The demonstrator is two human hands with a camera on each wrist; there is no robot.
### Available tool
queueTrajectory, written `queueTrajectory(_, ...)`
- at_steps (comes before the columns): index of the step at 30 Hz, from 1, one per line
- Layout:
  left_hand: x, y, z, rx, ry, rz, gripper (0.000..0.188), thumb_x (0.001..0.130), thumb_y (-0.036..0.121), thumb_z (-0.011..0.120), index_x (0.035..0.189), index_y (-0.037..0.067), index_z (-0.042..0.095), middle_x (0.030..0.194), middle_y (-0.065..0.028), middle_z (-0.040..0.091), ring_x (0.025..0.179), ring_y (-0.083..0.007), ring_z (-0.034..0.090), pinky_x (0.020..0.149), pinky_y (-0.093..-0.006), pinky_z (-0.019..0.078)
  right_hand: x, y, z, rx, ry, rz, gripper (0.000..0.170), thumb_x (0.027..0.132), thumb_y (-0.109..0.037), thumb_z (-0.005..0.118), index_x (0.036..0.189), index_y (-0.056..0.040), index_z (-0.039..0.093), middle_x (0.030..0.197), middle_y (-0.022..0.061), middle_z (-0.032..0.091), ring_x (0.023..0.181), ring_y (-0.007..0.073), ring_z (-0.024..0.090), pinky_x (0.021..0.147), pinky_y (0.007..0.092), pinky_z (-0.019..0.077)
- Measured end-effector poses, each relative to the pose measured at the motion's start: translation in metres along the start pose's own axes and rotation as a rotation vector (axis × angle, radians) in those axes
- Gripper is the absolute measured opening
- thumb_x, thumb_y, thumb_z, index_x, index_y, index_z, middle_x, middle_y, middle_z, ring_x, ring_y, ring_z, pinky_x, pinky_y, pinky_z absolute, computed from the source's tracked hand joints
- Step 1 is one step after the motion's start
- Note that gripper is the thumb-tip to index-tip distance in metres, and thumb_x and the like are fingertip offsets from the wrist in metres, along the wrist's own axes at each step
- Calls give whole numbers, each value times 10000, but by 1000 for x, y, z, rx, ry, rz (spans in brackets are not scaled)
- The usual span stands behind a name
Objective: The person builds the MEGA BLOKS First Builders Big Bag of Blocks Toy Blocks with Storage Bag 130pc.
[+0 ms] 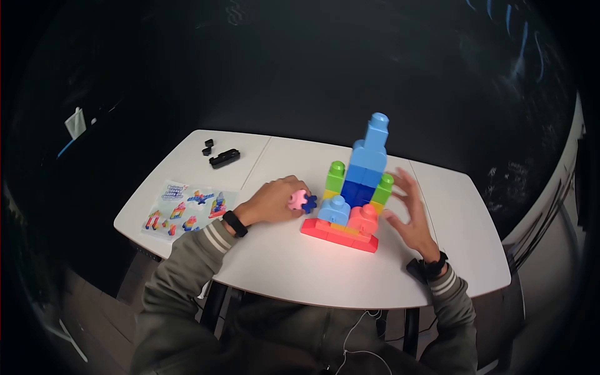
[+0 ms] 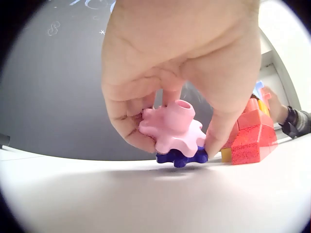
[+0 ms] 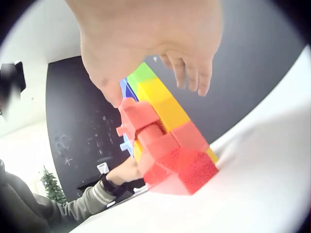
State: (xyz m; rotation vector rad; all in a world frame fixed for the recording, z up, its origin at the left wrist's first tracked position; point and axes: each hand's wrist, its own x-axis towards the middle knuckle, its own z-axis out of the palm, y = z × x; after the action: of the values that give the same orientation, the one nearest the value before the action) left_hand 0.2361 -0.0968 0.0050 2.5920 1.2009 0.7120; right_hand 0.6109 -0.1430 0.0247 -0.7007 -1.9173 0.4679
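My left hand holds a pink gear and a dark blue gear between thumb and fingers, close over the white table just left of a block tower. In the left wrist view the pink gear lies on top of the blue one. The tower stands upright on a red base, with light blue blocks at its top and green-topped columns at its sides. A light blue gear and a coral gear sit on its front. Beside the tower's right side, my right hand has its fingers spread, holding nothing.
A printed sheet of building pictures lies on the table's left part. Behind it are a long black object and small black pieces. The table's front edge runs close to the person's body; a dark board wall stands behind.
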Motion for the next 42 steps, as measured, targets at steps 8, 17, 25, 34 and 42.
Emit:
queueTrajectory(8,5,2,-6,-35,137,-56,301,836,177,937,1041,50,758,926,-183,770,882,-403,755,789,-456,578,-6,-6,13,172,-190,330,541,1038,-289,810,1449,11,627,1337,157,776,1222,282,756,1100,457,590)
queueTrajectory(17,0,-22,-2,-29,-5,-63,373,836,221,890,1155,59,785,1009,-184,800,918,-386,776,847,-454,612,-7,4,20,-65,-103,300,791,974,-490,854,1488,25,544,1297,234,759,1156,328,779,985,456,632)
queueTrajectory(25,3,-10,-7,-75,50,-16,346,815,192,888,1107,42,777,1060,-185,806,965,-370,787,876,-404,613,-6,1,19,-14,-172,319,935,958,-536,853,1562,61,462,1281,234,760,1140,338,769,911,436,630)
queueTrajectory(34,8,14,-28,-817,-30,-345,214,1015,172,745,1219,107,737,962,2,739,864,-110,687,735,-272,516,-9,-19,25,-63,-177,342,1009,935,-494,875,1643,57,415,1381,262,707,963,260,775,859,396,616)
queueTrajectory(42,8,5,-23,-951,-166,-278,209,1019,154,701,1219,91,691,1011,-10,717,894,-112,696,699,-249,483,-12,-25,29,83,-289,359,991,978,-433,864,1705,15,361,1533,284,605,889,184,784,866,361,621)
